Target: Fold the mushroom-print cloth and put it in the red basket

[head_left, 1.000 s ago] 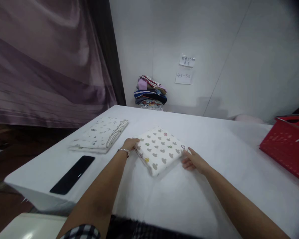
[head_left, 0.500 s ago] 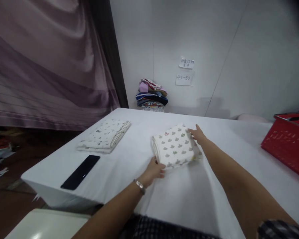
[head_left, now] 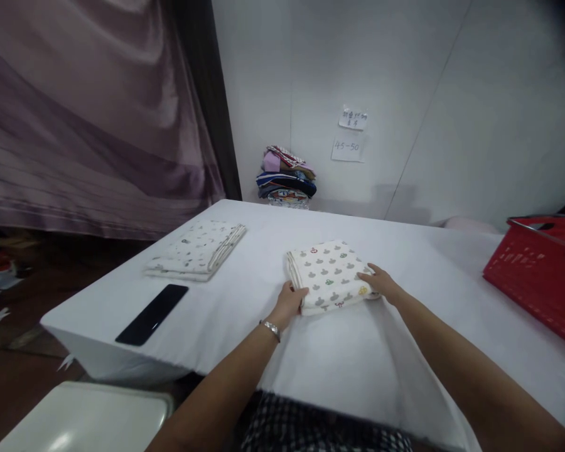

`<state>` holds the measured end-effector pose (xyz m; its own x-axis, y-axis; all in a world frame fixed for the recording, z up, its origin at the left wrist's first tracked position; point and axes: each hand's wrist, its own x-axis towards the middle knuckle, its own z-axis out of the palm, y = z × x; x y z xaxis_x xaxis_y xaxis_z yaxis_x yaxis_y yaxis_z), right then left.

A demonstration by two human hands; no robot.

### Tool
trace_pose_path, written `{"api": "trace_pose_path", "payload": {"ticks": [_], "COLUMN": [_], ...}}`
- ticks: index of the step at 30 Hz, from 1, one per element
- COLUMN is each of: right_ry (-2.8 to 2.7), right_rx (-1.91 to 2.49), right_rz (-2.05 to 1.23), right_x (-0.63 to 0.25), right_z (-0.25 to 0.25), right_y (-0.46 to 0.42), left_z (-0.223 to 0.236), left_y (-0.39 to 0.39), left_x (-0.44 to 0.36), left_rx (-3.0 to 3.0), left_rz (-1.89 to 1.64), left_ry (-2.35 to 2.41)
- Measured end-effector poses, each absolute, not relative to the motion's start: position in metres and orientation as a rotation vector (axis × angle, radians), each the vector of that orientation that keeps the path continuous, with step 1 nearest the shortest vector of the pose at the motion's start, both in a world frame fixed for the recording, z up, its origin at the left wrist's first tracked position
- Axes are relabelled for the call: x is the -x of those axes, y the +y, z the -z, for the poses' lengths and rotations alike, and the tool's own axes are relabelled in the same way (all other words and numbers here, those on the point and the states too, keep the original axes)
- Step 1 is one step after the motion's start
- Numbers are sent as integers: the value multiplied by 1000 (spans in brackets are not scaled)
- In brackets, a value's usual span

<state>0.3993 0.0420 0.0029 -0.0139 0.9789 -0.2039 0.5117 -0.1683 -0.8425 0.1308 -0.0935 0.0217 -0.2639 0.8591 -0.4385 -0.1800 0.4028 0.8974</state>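
A folded white cloth (head_left: 332, 273) printed with grey mushroom-like shapes and a few red, green and yellow ones lies on the white-covered table. At its near left corner my left hand (head_left: 289, 302), with a silver bracelet at the wrist, is closed on the folded edge, thumb on top. My right hand (head_left: 377, 280) holds the right side of the same cloth, its fingers over the upper surface near the edge. The undersides of both grips are hidden. Farther left lies a second folded white cloth (head_left: 195, 251) with small scattered prints.
A black phone (head_left: 153, 314) lies near the table's left front. On the right stands a red basket (head_left: 537, 276) with a metal handle. Behind the table is a stack of folded fabrics (head_left: 286, 179). A pale stool (head_left: 85, 417) stands at the lower left.
The mushroom-print cloth's right side has come down and lies flatter on the table. My right hand has moved down and slightly right along that side; my left hand stays at its corner.
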Motion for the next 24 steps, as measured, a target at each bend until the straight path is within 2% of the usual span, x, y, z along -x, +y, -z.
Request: {"api": "trace_pose_path", "payload": {"ticks": [7, 13, 15, 18, 21, 24], "right_ry": [-1484, -1428, -1522, -1777, -2118, -2485], "right_rx": [1768, 1708, 1778, 1754, 1430, 1160], "right_rz": [-1083, -1132, -974, -488, -114, 60], "right_x": [-455, -467, -466, -456, -431, -403], "right_z": [0, 14, 9, -3, -6, 9], "right_y": [21, -3, -4, -11, -29, -53], "left_z": [-4, -3, -2, 4, 12, 13], "left_y": [-117, -104, -97, -91, -89, -85], "left_x": [-173, -167, -162, -159, -159, -154], "left_rx": [-856, -858, -897, -1007, -1048, -982], "left_rz": [-1047, -1022, -1007, -1014, -1054, -1022], "left_ry": [1468, 1544, 1578, 1612, 1622, 1598]}}
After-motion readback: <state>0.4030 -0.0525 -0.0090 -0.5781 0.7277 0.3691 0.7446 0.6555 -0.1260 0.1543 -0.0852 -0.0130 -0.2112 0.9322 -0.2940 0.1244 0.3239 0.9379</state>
